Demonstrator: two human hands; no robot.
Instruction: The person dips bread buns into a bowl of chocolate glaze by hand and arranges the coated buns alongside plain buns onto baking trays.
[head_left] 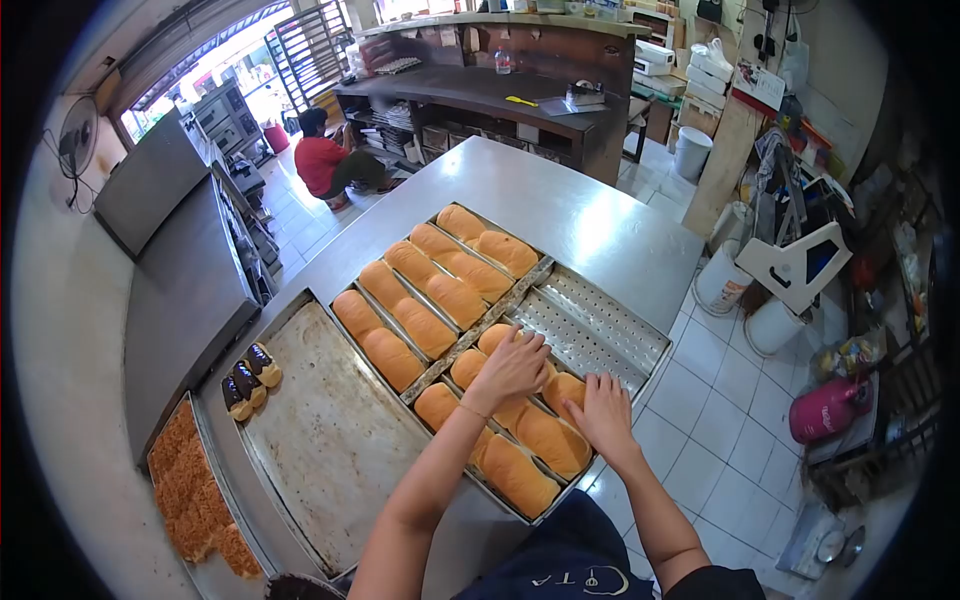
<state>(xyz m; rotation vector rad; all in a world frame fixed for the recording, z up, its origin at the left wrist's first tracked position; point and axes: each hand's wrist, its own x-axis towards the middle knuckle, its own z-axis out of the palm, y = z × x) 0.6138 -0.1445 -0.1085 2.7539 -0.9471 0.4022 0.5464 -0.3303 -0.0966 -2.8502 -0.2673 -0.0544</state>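
Observation:
A metal loaf pan (590, 328) with perforated troughs holds several golden bread loaves (425, 327) in rows. At the end of the near row, my left hand (513, 370) curls over the far part of one bread loaf (565, 392), hiding its middle. My right hand (603, 412) bends round the near end of that same loaf, thumb on its near side. The loaf sits in or just above its trough; I cannot tell which. Beside it lies another loaf (545, 440). Bare perforated troughs show to the right of the hands.
Left of the pan lies a stained baking sheet (340, 430) with chocolate-topped pastries (250, 380) at its corner. A tray of crumb-covered pieces (195, 490) is at far left. The steel table (560, 200) extends behind. A person in red (325, 165) crouches by the dark counter (470, 95).

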